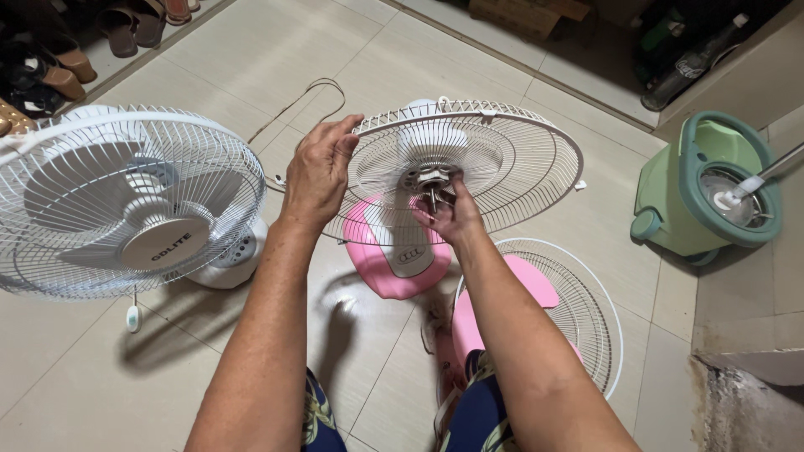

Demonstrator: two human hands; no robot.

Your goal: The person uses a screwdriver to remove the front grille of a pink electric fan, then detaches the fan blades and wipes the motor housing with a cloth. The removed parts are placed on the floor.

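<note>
Now: left hand (321, 170) grips rim of white wire rear fan guard (511, 159); right hand (452, 213) pinches metal motor shaft (434, 197) (pink-base fan, on floor).

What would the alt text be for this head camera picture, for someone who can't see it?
A person's left hand grips the rim of a white rear fan guard on a pink fan base, while the right hand fingers the bare motor shaft. A whole white fan stands left; a loose front guard and green mop bucket sit right.
</note>
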